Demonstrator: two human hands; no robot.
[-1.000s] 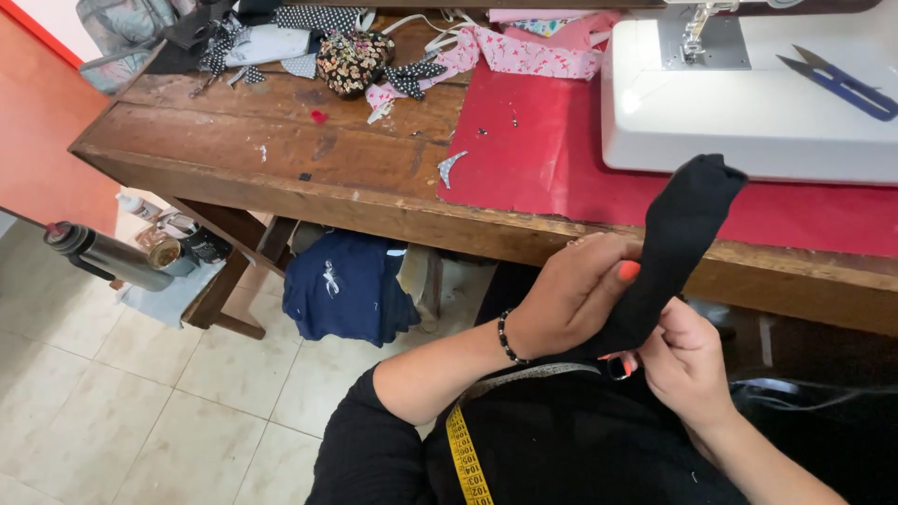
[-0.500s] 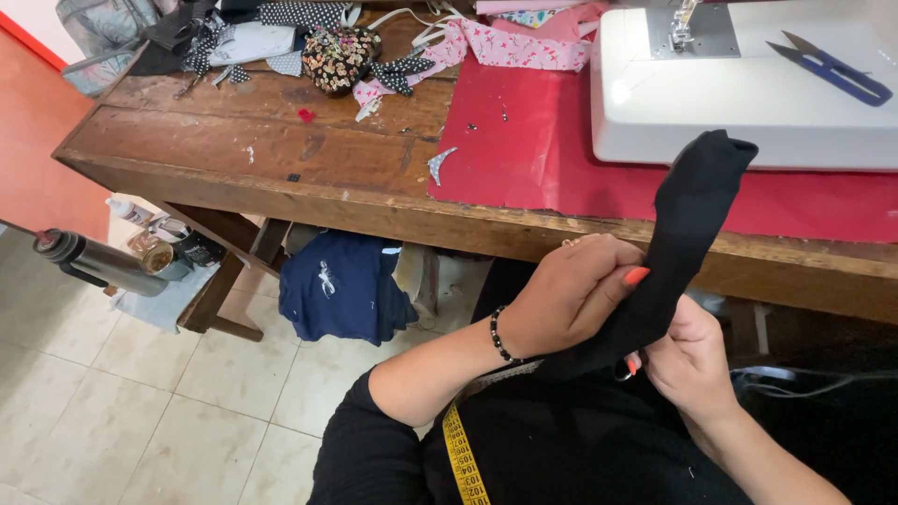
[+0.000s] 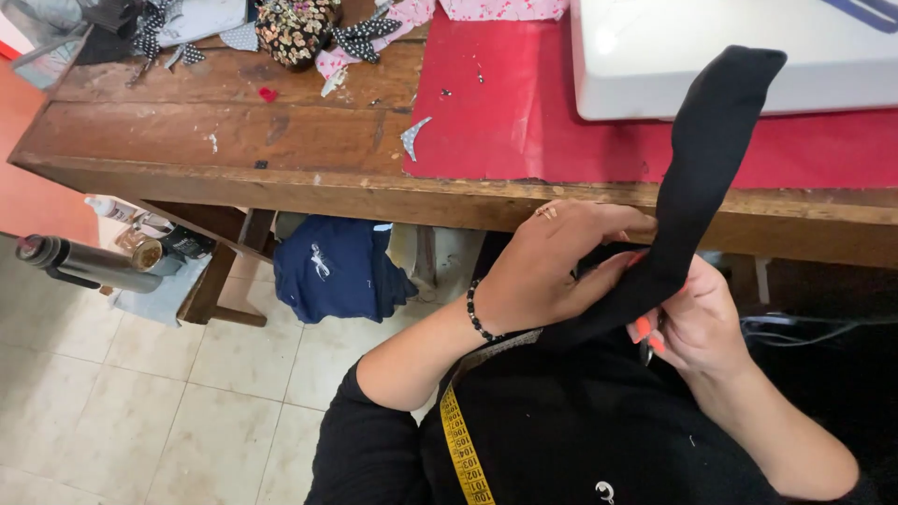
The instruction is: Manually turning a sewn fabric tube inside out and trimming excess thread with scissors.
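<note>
A long strip of black fabric stands up from my lap, its rounded end rising in front of the white sewing machine. My left hand wraps over the strip's lower part, with a bead bracelet at the wrist and a ring on one finger. My right hand grips the same strip from below, orange nails showing, and a small dark tool sits half hidden between its fingers. Both hands are held over my lap, just in front of the wooden table's edge.
A red mat lies under the sewing machine. Fabric scraps and a floral pincushion clutter the table's far left. A yellow measuring tape hangs on my chest. Under the table are a blue garment, a dark flask and small items.
My head has moved closer, so the table and the hands fill more of the view. Both hands still grip the black strip, which leans a little more upright.
</note>
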